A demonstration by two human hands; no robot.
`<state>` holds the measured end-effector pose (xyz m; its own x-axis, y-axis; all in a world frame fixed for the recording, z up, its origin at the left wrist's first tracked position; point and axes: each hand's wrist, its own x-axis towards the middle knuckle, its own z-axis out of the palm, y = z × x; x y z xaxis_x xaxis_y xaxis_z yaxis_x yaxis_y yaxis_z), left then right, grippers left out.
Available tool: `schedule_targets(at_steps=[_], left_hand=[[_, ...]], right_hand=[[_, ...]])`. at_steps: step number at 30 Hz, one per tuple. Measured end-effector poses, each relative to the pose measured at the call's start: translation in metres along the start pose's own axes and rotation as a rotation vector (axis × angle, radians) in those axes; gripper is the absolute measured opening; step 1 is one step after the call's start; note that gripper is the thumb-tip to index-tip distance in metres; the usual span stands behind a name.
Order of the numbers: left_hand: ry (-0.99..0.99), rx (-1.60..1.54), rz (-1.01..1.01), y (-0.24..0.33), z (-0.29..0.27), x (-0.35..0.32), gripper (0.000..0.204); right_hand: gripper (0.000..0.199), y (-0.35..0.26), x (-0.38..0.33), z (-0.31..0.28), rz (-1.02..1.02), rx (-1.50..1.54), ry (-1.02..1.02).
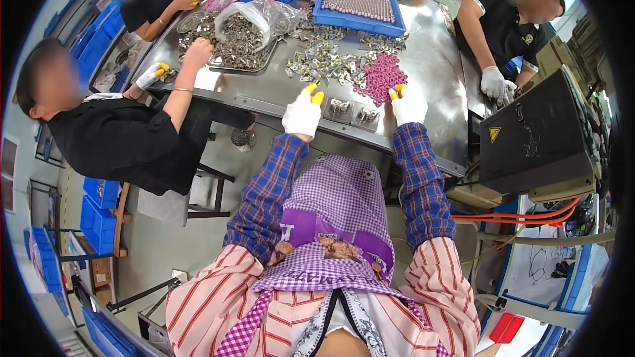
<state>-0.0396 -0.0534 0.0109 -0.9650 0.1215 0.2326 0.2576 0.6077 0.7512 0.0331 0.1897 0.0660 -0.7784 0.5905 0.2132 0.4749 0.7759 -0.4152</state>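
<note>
Both my hands wear white gloves with yellow fingertips. My left hand (pixel 303 112) is at the table's near edge, its fingers drawn together below a pile of small silvery metal parts (pixel 324 65). Whatever is between those fingertips is too small to make out. My right hand (pixel 409 105) has its fingers closed at the right edge of a heap of pink rings (pixel 381 78); any piece in them is hidden. Between my hands, two small square fixtures (pixel 366 118) stand side by side, with metal pieces on top.
A blue tray (pixel 324 23) holds rows of pinkish parts at the back. Left of it, a clear plastic bag (pixel 274 16) lies by a metal tray (pixel 261 63) heaped with metal parts. Co-workers sit around the steel table (pixel 433 59). A dark machine box (pixel 532 135) stands right.
</note>
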Motion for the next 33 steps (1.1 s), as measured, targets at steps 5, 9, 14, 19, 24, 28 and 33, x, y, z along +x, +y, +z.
schedule_targets(at_steps=[5, 9, 14, 19, 24, 28, 33], left_hand=[[0.147, 0.213, -0.018, 0.009, -0.010, 0.046, 0.034], [-0.064, 0.333, -0.053, 0.008, -0.013, 0.067, 0.030], [-0.088, 0.338, -0.107, 0.002, -0.014, 0.071, 0.027], [-0.042, 0.449, -0.041, 0.018, -0.023, 0.066, 0.028], [-0.061, 0.054, 0.143, 0.070, -0.040, 0.027, 0.023], [-0.205, -0.120, 0.169, 0.095, -0.032, 0.002, 0.018], [-0.171, -0.121, 0.338, 0.098, -0.022, -0.008, 0.017]], right_hand=[[0.022, 0.001, -0.016, -0.006, 0.048, 0.385, 0.081], [0.023, 0.000, -0.043, -0.006, -0.367, 0.223, 0.222], [0.021, -0.007, -0.065, -0.015, -0.449, 0.020, -0.033], [0.018, -0.010, -0.052, -0.023, -0.306, 0.356, -0.259], [0.016, -0.010, -0.044, -0.026, -0.287, 0.328, -0.375], [0.017, -0.002, -0.043, -0.012, -0.344, 0.425, -0.330], [0.019, 0.004, -0.040, -0.010, -0.246, 0.523, -0.380]])
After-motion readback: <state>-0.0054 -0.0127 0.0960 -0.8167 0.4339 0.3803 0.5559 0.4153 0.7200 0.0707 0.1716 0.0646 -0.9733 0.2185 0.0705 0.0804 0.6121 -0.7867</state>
